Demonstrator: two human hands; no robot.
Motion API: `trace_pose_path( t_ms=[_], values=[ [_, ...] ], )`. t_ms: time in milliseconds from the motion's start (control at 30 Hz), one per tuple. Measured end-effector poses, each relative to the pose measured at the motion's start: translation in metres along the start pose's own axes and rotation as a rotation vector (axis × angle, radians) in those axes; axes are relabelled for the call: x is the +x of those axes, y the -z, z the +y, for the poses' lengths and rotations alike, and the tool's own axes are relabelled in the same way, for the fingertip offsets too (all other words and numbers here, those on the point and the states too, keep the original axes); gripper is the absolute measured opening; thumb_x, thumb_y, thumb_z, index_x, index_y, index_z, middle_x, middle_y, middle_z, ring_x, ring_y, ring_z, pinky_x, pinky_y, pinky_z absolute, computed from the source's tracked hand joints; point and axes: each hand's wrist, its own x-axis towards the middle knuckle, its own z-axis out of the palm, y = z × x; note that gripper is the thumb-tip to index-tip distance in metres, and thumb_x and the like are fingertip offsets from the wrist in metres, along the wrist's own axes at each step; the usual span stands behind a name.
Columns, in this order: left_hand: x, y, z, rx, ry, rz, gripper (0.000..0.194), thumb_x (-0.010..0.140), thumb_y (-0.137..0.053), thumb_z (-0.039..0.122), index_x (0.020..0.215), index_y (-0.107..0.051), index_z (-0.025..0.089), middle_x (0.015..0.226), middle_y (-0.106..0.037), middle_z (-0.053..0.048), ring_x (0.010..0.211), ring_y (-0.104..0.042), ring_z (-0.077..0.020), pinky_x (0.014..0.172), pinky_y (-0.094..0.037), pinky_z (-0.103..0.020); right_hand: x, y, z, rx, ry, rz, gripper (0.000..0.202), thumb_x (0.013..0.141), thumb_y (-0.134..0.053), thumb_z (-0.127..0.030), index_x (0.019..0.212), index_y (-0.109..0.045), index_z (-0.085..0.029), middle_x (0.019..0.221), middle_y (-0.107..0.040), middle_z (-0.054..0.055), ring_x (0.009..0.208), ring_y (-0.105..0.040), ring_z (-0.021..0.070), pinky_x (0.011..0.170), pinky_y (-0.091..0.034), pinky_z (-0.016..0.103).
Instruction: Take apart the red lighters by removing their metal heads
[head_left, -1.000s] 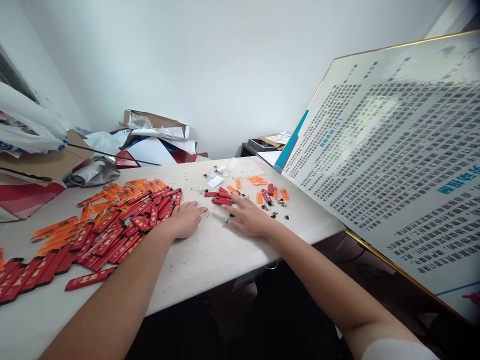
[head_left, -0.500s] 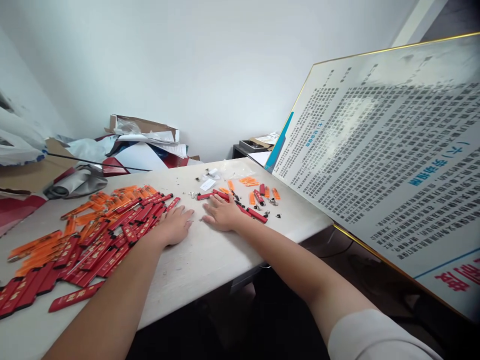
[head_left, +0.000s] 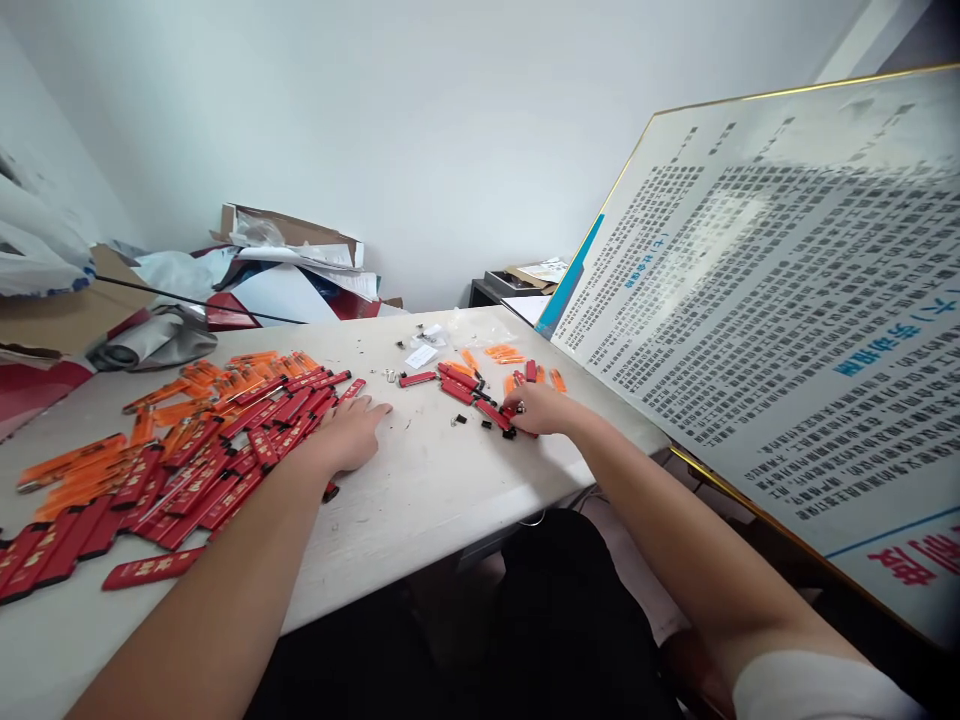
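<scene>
My left hand (head_left: 349, 436) rests at the right edge of a large pile of flat red cases (head_left: 225, 470) with gold lettering and black ends. Its fingers are stretched out and low over the table; a black end pokes out beneath its wrist. Farther right, my right hand (head_left: 545, 408) has its fingers curled down among a smaller group of red cases (head_left: 457, 378). What its fingertips grip is hidden. Small black pieces (head_left: 460, 420) lie just left of it. See-through orange parts (head_left: 504, 354) are behind that hand, and more orange parts (head_left: 75, 470) border the large pile.
A large framed board (head_left: 750, 290) with printed text leans along the table's right side. On the white table (head_left: 390, 480) lie a white paper slip (head_left: 421, 356) and clear plastic (head_left: 480, 332). Cardboard, papers and bags (head_left: 292, 270) are heaped beyond the table, against the wall.
My right hand has moved right from the middle of the table, and its spread fingers have curled in. Black pieces there are uncovered. My left hand has barely moved. The view has shifted slightly.
</scene>
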Motion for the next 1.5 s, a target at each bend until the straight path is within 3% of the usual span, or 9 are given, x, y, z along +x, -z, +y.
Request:
trace_pose_path(
  t_ms=[133, 300, 467, 567, 633, 767, 967, 1267, 1500],
  values=[
    [-0.001, 0.001, 0.000, 0.004, 0.002, -0.002, 0.069, 0.079, -0.043, 0.015, 0.146, -0.040, 0.028, 0.159, -0.027, -0.009, 0.147, -0.020, -0.0323, 0.116, -0.021, -0.055, -0.004, -0.008, -0.010, -0.010, -0.014, -0.088, 0.022, 0.070, -0.062, -0.014, 0.089, -0.073, -0.019, 0.085, -0.071, 0.013, 0.081, -0.065, 0.0298, 0.073, -0.051, 0.043],
    [-0.004, 0.001, 0.003, 0.007, 0.001, 0.017, 0.060, 0.086, -0.039, 0.023, 0.146, -0.039, 0.028, 0.158, -0.028, -0.010, 0.146, -0.022, -0.0322, 0.116, -0.021, -0.053, 0.000, -0.013, -0.020, 0.014, -0.019, 0.017, 0.013, 0.076, -0.058, -0.015, 0.083, -0.068, -0.011, 0.094, -0.064, 0.023, 0.098, -0.059, 0.0391, 0.081, -0.047, 0.054],
    [-0.002, -0.001, 0.005, 0.004, 0.003, 0.031, 0.054, 0.091, -0.034, 0.032, 0.145, -0.041, 0.026, 0.156, -0.031, -0.012, 0.145, -0.024, -0.0336, 0.114, -0.021, -0.055, 0.001, -0.003, -0.024, 0.155, -0.019, 0.229, 0.030, 0.094, -0.035, -0.023, 0.112, -0.057, -0.013, 0.109, -0.060, 0.018, 0.105, -0.056, 0.0285, 0.084, -0.048, 0.045],
    [-0.001, -0.003, 0.004, 0.000, 0.002, 0.034, 0.053, 0.093, -0.032, 0.034, 0.145, -0.040, 0.027, 0.156, -0.031, -0.012, 0.145, -0.024, -0.0337, 0.114, -0.021, -0.056, -0.002, 0.001, -0.040, 0.617, 0.025, 0.273, 0.037, 0.098, -0.030, -0.040, 0.128, -0.042, -0.021, 0.092, -0.062, 0.006, 0.071, -0.058, 0.0162, 0.058, -0.048, 0.029],
    [0.000, -0.003, 0.003, 0.000, -0.002, 0.034, 0.053, 0.093, -0.031, 0.035, 0.145, -0.039, 0.028, 0.156, -0.031, -0.012, 0.145, -0.024, -0.0336, 0.114, -0.021, -0.056, -0.003, -0.003, -0.059, 1.115, 0.071, 0.198, 0.043, 0.092, -0.042, -0.054, 0.122, -0.046, -0.023, 0.066, -0.051, -0.003, 0.048, -0.042, 0.0105, 0.044, -0.035, 0.023],
    [0.000, -0.004, 0.002, 0.003, -0.004, 0.034, 0.054, 0.093, -0.032, 0.035, 0.145, -0.039, 0.027, 0.157, -0.029, -0.013, 0.145, -0.023, -0.0343, 0.114, -0.021, -0.056, -0.006, -0.029, -0.104, 1.574, -0.035, -0.179, 0.054, 0.087, -0.034, -0.067, 0.079, -0.054, -0.018, 0.050, -0.032, -0.007, 0.041, -0.024, 0.0076, 0.040, -0.017, 0.021],
    [-0.002, -0.003, 0.003, -0.005, -0.005, 0.037, 0.053, 0.092, -0.035, 0.035, 0.145, -0.039, 0.028, 0.158, -0.027, -0.012, 0.146, -0.023, -0.0331, 0.114, -0.022, -0.055, -0.014, -0.055, -0.147, 1.523, 0.001, -0.265, 0.041, 0.086, -0.041, -0.049, 0.068, -0.057, -0.015, 0.048, -0.035, -0.005, 0.043, -0.026, 0.0081, 0.044, -0.017, 0.023],
    [-0.005, -0.001, 0.003, -0.024, -0.007, 0.033, 0.053, 0.092, -0.034, 0.036, 0.144, -0.041, 0.027, 0.157, -0.029, -0.012, 0.145, -0.024, -0.0328, 0.114, -0.021, -0.054, -0.017, -0.056, -0.156, 1.417, 0.076, -0.188, 0.035, 0.085, -0.043, -0.038, 0.057, -0.051, -0.019, 0.053, -0.041, -0.001, 0.049, -0.031, 0.0107, 0.049, -0.023, 0.026],
    [-0.005, -0.001, 0.004, -0.026, 0.000, 0.035, 0.053, 0.093, -0.033, 0.037, 0.145, -0.040, 0.029, 0.157, -0.029, -0.012, 0.145, -0.025, -0.0340, 0.113, -0.023, -0.055, -0.017, -0.062, -0.152, 1.409, 0.113, -0.178, 0.057, 0.087, -0.032, -0.065, 0.067, -0.056, -0.017, 0.050, -0.037, -0.003, 0.048, -0.028, 0.0103, 0.048, -0.022, 0.026]
  ],
)
